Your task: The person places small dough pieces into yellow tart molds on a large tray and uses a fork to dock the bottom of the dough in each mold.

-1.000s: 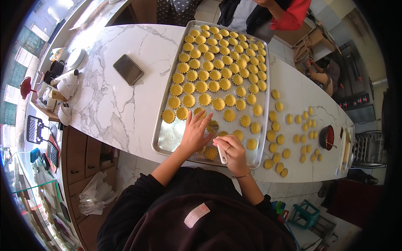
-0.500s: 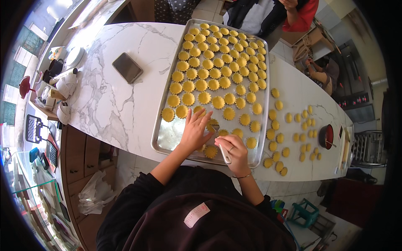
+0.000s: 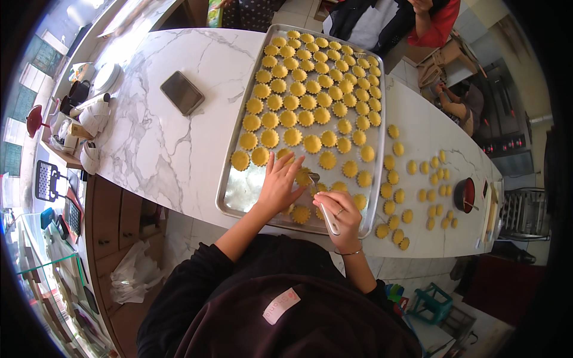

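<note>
A large metal tray (image 3: 233, 194) holds several yellow fluted tart shells (image 3: 260, 156) on the marble counter. My left hand (image 3: 277, 187) rests with fingers spread over the lower part of the tray, fingertips on or just beside a shell (image 3: 303, 178). My right hand (image 3: 341, 219) grips a fork with a pale handle (image 3: 330, 221), its metal head over that same shell near my left fingers; whether the tines touch it is hard to tell. To the right of the tray, several rounded yellow dough pieces (image 3: 398, 195) lie on the counter.
A phone (image 3: 182, 92) lies left of the tray. A bowl with a spoon (image 3: 464, 195) stands far right. Cups and plates (image 3: 94, 110) line the left side. A person in a red sleeve (image 3: 431, 27) stands across the counter; another person (image 3: 462, 106) is beyond at right, near a stove (image 3: 501, 144).
My right hand and the fork have shifted a little to the right, the fork's head now more tilted. My left hand stays in place. The person in red's hand has moved slightly right.
</note>
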Demonstrator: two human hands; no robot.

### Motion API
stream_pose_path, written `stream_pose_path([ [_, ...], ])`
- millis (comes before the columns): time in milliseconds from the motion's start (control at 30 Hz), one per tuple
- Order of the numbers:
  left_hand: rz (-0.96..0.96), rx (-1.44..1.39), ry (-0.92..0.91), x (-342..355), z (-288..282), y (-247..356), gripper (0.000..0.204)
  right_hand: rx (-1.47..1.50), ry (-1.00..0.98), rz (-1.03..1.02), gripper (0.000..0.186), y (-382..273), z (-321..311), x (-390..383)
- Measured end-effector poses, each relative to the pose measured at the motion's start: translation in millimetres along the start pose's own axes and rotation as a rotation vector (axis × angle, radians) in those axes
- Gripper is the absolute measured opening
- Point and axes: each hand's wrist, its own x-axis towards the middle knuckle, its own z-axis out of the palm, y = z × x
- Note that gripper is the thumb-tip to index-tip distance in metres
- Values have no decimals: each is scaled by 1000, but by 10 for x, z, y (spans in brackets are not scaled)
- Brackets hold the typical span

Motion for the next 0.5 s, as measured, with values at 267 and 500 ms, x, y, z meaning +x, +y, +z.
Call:
stream_pose_path([
  [267, 7, 0, 8, -2, 5, -11, 74, 23, -15, -8, 36, 40, 34, -45],
  [500, -7, 4, -8, -5, -5, -2, 77, 12, -40, -14, 35, 71, 78, -53],
])
